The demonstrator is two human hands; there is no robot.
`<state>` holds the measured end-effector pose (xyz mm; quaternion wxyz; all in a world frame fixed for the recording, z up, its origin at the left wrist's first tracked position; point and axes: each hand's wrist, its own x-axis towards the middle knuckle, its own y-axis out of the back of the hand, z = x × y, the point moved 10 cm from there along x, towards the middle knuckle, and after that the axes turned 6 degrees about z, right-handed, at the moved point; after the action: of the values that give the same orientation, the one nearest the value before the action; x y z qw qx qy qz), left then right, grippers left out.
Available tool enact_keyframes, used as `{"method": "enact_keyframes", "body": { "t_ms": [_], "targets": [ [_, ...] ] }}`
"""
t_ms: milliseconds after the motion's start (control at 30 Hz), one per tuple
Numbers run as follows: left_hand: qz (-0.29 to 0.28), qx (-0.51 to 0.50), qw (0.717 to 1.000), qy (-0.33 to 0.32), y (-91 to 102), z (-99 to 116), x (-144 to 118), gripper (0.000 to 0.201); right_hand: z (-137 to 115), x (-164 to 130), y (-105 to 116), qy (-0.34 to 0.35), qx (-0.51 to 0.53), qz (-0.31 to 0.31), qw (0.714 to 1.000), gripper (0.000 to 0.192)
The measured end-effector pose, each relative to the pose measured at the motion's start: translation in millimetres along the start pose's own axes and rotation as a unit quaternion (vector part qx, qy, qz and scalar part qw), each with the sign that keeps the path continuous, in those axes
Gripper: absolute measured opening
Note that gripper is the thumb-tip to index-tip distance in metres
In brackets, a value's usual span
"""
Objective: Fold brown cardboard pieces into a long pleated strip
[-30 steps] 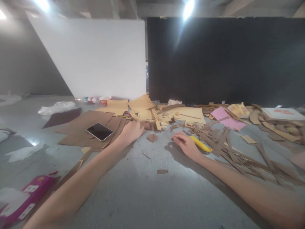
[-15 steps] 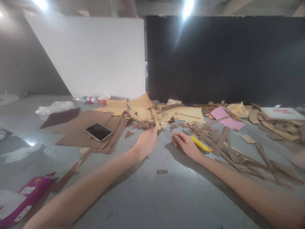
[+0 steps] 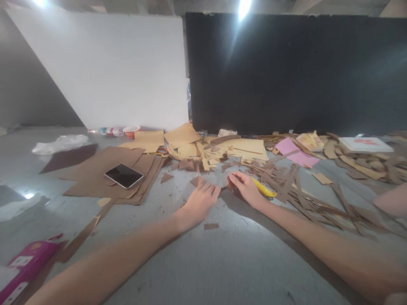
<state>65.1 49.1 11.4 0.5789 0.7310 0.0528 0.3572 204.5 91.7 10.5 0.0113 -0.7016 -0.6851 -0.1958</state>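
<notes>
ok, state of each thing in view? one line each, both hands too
left hand: flat on the floor, palm down, fingers spread, holding nothing
right hand: resting on the floor, grip closed around the yellow knife
yellow knife: in the right hand, blade not visible
phone: screen dark, face up on the cardboard sheets
cardboard sheets: stacked flat
cup: upright
cardboard strips: cut, scattered loose

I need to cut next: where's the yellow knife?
In the head view, right of centre: the yellow knife lies on the floor just behind the right hand, beside the brown strips.
</notes>
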Motion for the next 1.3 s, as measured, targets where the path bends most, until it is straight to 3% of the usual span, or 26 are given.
{"method": "enact_keyframes", "body": {
  "t_ms": [233,400,600,733,967,1300],
  "targets": [
    [-0.001,-0.009,1.000,0.010,-0.1,-0.7,-0.7,0.019,8.3,-2.9,-6.0,-0.009,-0.002,-0.036,0.999,0.044],
    [-0.012,0.043,0.999,-0.003,7.1,-1.3,4.4,0.028,7.3,-4.8,-6.3,0.011,-0.033,-0.039,0.999,0.040],
    [-0.001,0.090,0.995,0.053,14.4,-13.6,8.6,0.019,-5.5,-13.1,-13.4,0.074,-0.070,-0.060,0.993,0.033],
    [-0.010,0.053,0.997,0.063,6.8,-16.8,5.7,0.028,-7.8,-13.7,-10.1,0.082,-0.052,-0.043,0.994,0.028],
    [0.013,-0.069,0.997,0.044,0.0,-19.9,-0.3,0.065,1.1,-7.6,-2.3,0.054,-0.024,-0.010,0.998,0.027],
    [0.029,-0.081,0.994,0.068,-5.3,-25.8,-0.7,0.060,1.9,-6.9,-1.7,0.056,-0.024,-0.004,0.998,0.028]
  ]
}}
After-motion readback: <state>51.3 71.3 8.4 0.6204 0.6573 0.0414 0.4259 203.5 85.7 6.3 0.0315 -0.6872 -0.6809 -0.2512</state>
